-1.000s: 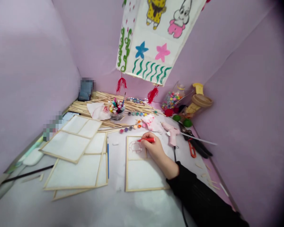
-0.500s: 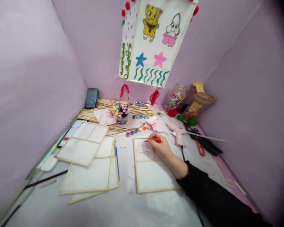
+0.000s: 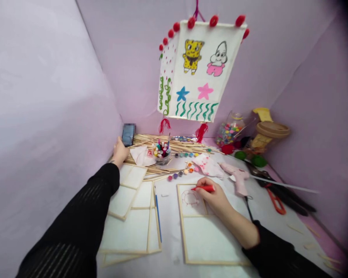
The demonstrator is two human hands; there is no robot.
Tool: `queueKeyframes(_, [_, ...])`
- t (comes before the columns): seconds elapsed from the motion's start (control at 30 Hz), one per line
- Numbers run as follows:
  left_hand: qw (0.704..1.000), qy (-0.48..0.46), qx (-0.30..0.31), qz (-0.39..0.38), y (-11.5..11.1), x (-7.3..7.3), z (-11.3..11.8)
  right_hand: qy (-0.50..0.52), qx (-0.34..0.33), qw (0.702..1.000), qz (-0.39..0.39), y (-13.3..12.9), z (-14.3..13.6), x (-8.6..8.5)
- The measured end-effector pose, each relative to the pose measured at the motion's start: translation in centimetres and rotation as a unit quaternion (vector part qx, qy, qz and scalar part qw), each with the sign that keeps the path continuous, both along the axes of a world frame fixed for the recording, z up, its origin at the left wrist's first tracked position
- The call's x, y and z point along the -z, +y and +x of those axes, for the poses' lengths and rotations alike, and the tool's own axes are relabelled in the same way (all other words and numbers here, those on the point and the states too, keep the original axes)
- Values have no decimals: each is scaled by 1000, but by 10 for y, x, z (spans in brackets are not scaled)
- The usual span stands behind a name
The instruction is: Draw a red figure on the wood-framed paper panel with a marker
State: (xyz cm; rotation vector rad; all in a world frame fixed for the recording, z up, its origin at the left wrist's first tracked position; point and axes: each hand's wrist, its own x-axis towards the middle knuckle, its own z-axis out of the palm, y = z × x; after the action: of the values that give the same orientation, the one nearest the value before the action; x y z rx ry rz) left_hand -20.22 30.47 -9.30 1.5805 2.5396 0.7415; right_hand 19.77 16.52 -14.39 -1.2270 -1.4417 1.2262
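Right hand: fingers and thumb pinching a red marker, its tip pointing left; contact with the paper cannot be told.

Paper panel, wood-edged: under the right-hand grip and toward the wearer. Round red outline: just left of the marker tip, apparently unfinished.

Left hand: well left of and beyond the marker grip, at the edge of a phone; whether it pinches or only touches cannot be told.

Change: left hand absent half a second ago, now in view; marker pinch unchanged. Judged effect: attention divided, drawing likely paused, panel unsteadied by a second hand.

Stacked panels: left of the marker grip, nearer than the left hand. Paintbrush: between stack and drawn panel. Glue gun: right of the marker grip.
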Motion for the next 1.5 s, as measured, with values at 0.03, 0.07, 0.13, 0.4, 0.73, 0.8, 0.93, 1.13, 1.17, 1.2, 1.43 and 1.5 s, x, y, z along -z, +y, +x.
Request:
queueKeyframes(0.03, [1000,4,-1,-2,3,3,0,2,-2,1000,-2,0,0,-1])
queueKeyframes(0.07, [1000,8,-1,-4,6,7,0,4,-4,1000,-5,0,-1,-1])
queueKeyframes(0.13, [1000,13,3,-6,12,11,1,5,-4,1000,-11,1,-2,-2])
queueKeyframes(0.4, [997,1,-16,80,8,-17,8,12,-9,1000,-19,3,-2,-1])
queueKeyframes(0.73, [910,7,407,75,-190,-34,168,24,8,1000,-17,4,-3,-1])
queueKeyframes(0.8, [807,95,574,100,-231,-15,203,30,8,999,-16,2,-2,-4])
queueKeyframes(0.93, [785,161,586,118,-257,15,223,30,-7,999,-11,-2,-2,-7])
queueKeyframes(1.13, [796,143,574,126,-251,24,211,77,3,997,-15,-2,-3,-7])
queueKeyframes(1.17, [805,145,564,115,-251,23,210,96,6,995,-17,-2,-2,-9])
queueKeyframes(1.2, [814,148,553,101,-251,22,209,120,8,993,-20,-1,0,-12])
queueKeyframes(1.43, [840,175,501,112,-243,30,206,178,44,983,-25,4,13,-27])
queueKeyframes(1.5, [842,184,489,131,-244,32,204,170,59,982,-49,6,13,-21])
